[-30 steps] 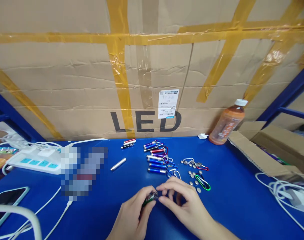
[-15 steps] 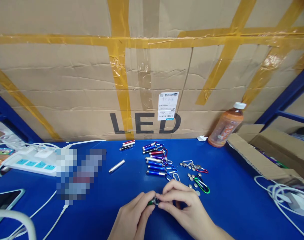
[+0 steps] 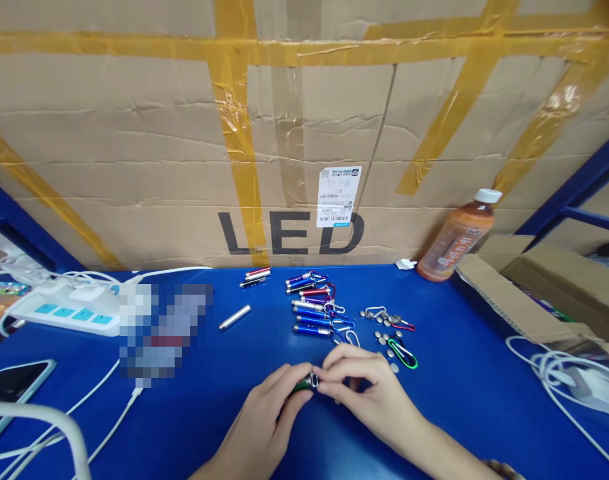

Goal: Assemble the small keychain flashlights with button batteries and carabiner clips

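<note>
Near the front middle of the table, my left hand (image 3: 267, 417) is closed around a small green metal flashlight (image 3: 303, 384), its end facing right. My right hand (image 3: 371, 387) meets that end with thumb and fingertips pinched together; whatever lies between them is hidden. Just beyond my hands is a column of mini flashlights (image 3: 311, 330) in blue, silver, red and black, with carabiner clips attached. To their right are several button cells (image 3: 383, 339), a green carabiner (image 3: 403, 355) and a red one (image 3: 403, 327). A bare silver tube (image 3: 235, 317) lies farther left.
A few more small tubes (image 3: 255, 277) lie at the back. A tilted drink bottle (image 3: 454, 237) leans by an open carton (image 3: 544, 300) at right. On the left are a power strip (image 3: 67, 313), a phone (image 3: 19, 397) and white cables. A large cardboard box (image 3: 159, 167) stands behind.
The view has tilted down slightly, so the table things sit higher in the picture. Both hands keep their hold at the green flashlight, with little visible change.
</note>
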